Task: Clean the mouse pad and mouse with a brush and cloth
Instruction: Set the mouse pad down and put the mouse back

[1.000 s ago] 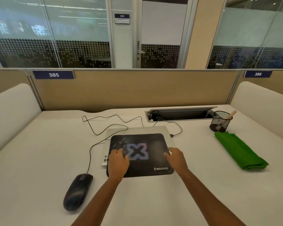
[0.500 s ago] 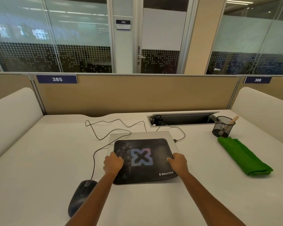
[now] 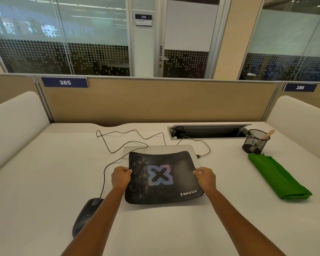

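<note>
**A:** Fingers (image 3: 127, 170), left hand (image 3: 120, 177): curled, pinching the left edge of the pad (image 3: 161, 180), thumb on top. Fingers (image 3: 197, 171), right hand (image 3: 205, 177): likewise, on the right edge.

**B:** Change from a second ago?

**A:** Then: both hands lay flat on the pad, which lay flat on the laptop (image 3: 159, 148). Now: the pad hangs between the two sets of fingers, bowed along its far edge and drawn nearer the person. Its near edge throws a shadow on the desk (image 3: 44, 172), so it is judged lifted.

**B:** Other items?

**A:** Laptop: closed, just beyond the fingers, its near part under the pad.
Mouse (image 3: 87, 213): nearer than the left fingers and to their left, on the desk, partly behind the left forearm. Its cable (image 3: 105, 174) passes just left of those fingers.
Cloth (image 3: 277, 178): green, folded, well to the right of the right fingers.
Brush (image 3: 269, 134): only a wooden handle shows, in the mesh cup (image 3: 255, 143), beyond the cloth.

**B:** Bearing on the task?

**A:** Judged: the pad is being moved off the laptop to be cleaned. No brushing or wiping has begun, and brush and cloth lie untouched. The right hand, nearer the cup, would have to release its edge to fetch the brush.
</note>
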The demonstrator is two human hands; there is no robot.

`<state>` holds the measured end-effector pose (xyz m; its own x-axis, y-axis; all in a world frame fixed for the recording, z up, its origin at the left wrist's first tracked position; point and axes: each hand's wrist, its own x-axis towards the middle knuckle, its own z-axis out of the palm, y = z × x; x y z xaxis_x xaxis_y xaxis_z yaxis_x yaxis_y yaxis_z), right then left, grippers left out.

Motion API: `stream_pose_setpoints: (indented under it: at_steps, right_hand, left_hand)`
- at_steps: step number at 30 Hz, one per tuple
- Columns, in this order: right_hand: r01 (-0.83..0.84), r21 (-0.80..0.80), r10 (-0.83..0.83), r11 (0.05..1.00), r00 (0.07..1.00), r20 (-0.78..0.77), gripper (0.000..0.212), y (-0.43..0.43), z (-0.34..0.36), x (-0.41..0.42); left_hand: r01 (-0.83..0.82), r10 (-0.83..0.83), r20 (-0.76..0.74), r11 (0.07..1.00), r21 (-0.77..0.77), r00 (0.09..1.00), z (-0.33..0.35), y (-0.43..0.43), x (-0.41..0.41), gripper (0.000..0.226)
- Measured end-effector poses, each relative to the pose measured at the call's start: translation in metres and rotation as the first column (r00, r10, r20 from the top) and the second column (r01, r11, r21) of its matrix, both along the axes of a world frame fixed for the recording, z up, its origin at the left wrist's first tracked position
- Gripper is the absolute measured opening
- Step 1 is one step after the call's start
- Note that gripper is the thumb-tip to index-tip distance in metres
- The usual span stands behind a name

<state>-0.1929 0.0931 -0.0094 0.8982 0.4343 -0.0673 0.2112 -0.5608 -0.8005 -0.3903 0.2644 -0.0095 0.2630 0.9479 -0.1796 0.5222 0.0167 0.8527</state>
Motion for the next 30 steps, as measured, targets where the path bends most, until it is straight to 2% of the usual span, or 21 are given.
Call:
stream_pose_setpoints:
  at_steps: [4, 16, 19, 23, 30]
  right_hand:
    - [-0.016, 0.087, 0.016, 0.996, 1.000, 0.005, 0.020, -0.012, 0.006, -0.005]
    - [-0.021, 0.255, 0.050, 0.967, 0.993, -0.106, 0.015, -0.062, 0.001, -0.033]
    - [-0.030, 0.270, 0.067, 0.962, 0.989, -0.130, 0.016, -0.074, -0.003, -0.040]
    - [-0.024, 0.275, 0.064, 0.961, 0.988, -0.138, 0.017, -0.091, -0.008, -0.046]
    - [0.030, 0.201, 0.004, 0.979, 0.985, -0.170, 0.033, -0.111, -0.019, -0.055]
  left_hand:
    - [-0.047, 0.045, 0.068, 0.999, 0.024, 0.997, 0.001, -0.014, -0.003, 0.024]
    - [-0.171, 0.162, 0.127, 0.983, 0.065, 0.979, -0.009, -0.070, -0.032, 0.020]
    - [-0.190, 0.179, 0.172, 0.980, 0.052, 0.969, -0.011, -0.084, -0.040, 0.011]
    - [-0.213, 0.201, 0.202, 0.976, 0.043, 0.959, -0.017, -0.103, -0.052, 0.020]
    - [-0.134, 0.133, 0.092, 0.991, -0.001, 0.987, -0.029, -0.111, -0.070, 0.028]
